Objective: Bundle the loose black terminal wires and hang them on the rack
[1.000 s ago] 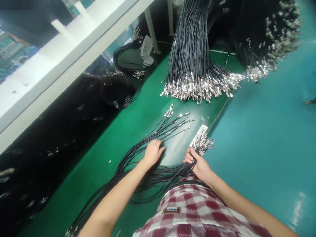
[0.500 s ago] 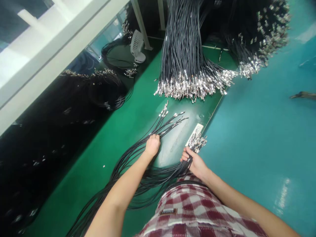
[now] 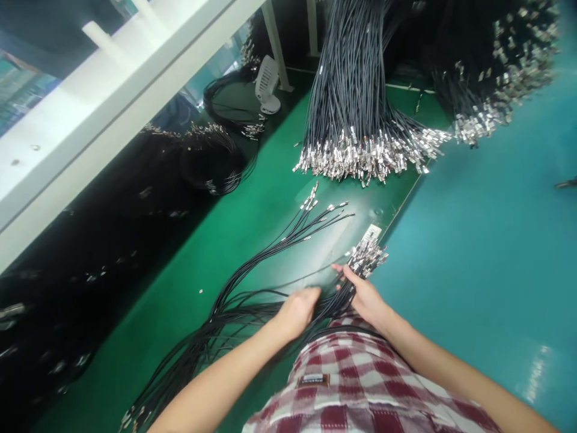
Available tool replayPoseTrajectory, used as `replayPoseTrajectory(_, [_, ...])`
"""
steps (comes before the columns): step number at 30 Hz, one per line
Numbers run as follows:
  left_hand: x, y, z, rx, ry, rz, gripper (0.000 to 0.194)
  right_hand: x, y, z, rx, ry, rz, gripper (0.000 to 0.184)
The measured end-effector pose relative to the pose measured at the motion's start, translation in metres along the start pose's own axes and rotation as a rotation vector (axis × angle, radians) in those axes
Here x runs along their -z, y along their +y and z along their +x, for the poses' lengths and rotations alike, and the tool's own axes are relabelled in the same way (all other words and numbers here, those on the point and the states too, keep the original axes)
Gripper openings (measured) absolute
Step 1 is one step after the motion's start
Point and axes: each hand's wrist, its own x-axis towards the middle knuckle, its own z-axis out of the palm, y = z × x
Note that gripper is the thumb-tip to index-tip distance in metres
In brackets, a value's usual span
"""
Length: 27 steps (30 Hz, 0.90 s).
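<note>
My right hand is closed around a bundle of thin black cables, just below their silvery metal ends, which fan out above the thumb. Close by on its left, my left hand has its fingers curled over black cables that run into that same bundle; its fingertips are partly hidden. Farther forward on the green surface, a smaller group of loose cables lies with metal tips spread apart. All these cables trail down toward the lower left.
A thick hank of cables hangs ahead, its metal ends splayed on the green surface. Another pile of cable ends stands at upper right. A small white fan sits by a frame leg. A white frame beam crosses the upper left.
My left hand has left the spread cables and moved right and nearer to me, beside my right hand. Some cables now run to the right-hand bundle. The view has shifted slightly.
</note>
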Motion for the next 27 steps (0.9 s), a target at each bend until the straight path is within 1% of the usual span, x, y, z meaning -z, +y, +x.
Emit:
replayPoseTrajectory(1, [-0.002,0.001,0.0,-0.002,-0.032,-0.007,0.028,0.0,0.002,0.0,-0.027,0.011,-0.009,0.034])
replayPoseTrajectory(2, [-0.001,-0.003,0.003,0.021,-0.034,0.0,0.028,0.0,0.003,0.001,-0.059,0.014,0.0,0.032])
replayPoseTrajectory(3, [0.003,-0.012,0.01,0.066,-0.008,0.023,0.028,0.0,0.004,0.003,-0.085,0.009,0.026,0.032])
replayPoseTrajectory(5, [0.014,-0.043,0.032,0.189,0.067,0.132,0.023,0.001,0.005,0.006,-0.115,-0.005,0.092,0.034])
replayPoseTrajectory(7, [0.024,-0.079,0.058,0.284,0.065,0.287,0.019,0.001,0.004,0.01,-0.122,-0.022,0.119,0.036])
replayPoseTrajectory(9, [0.029,-0.11,0.081,0.314,0.011,0.386,0.02,0.004,0.003,0.012,-0.13,-0.042,0.098,0.038])
replayPoseTrajectory(10, [0.03,-0.121,0.089,0.314,-0.011,0.403,0.021,0.007,0.003,0.012,-0.132,-0.06,0.082,0.038])
replayPoseTrajectory(11, [0.03,-0.129,0.096,0.311,-0.022,0.403,0.022,0.011,0.003,0.011,-0.132,-0.083,0.066,0.038])
replayPoseTrajectory(13, [0.031,-0.135,0.101,0.305,-0.036,0.394,0.022,0.021,0.002,0.006,-0.137,-0.14,0.04,0.036])
replayPoseTrajectory(15, [0.031,-0.129,0.098,0.302,-0.044,0.389,0.02,0.033,0.0,-0.001,-0.158,-0.204,0.014,0.034])
replayPoseTrajectory(16, [0.029,-0.121,0.095,0.291,-0.031,0.373,0.019,0.039,-0.001,-0.004,-0.175,-0.229,0.002,0.033])
replayPoseTrajectory(18, [0.018,-0.096,0.089,0.232,0.021,0.292,0.019,0.049,-0.003,-0.009,-0.192,-0.256,-0.01,0.033])
replayPoseTrajectory(19, [0.008,-0.079,0.089,0.186,0.048,0.23,0.019,0.052,-0.003,-0.01,-0.19,-0.254,-0.008,0.033])
replayPoseTrajectory(21, [-0.02,-0.042,0.092,0.095,0.065,0.093,0.018,0.058,-0.004,-0.012,-0.184,-0.241,-0.001,0.034])
replayPoseTrajectory(23, [-0.051,-0.009,0.099,0.056,0.003,0.024,0.017,0.063,-0.003,-0.013,-0.172,-0.242,0.003,0.034])
replayPoseTrajectory(25, [-0.074,0.011,0.104,0.051,-0.071,0.035,0.014,0.067,-0.003,-0.015,-0.16,-0.251,0.005,0.035])
replayPoseTrajectory(27, [-0.085,0.015,0.102,0.058,-0.098,0.069,0.009,0.071,-0.003,-0.018,-0.157,-0.262,0.009,0.037])
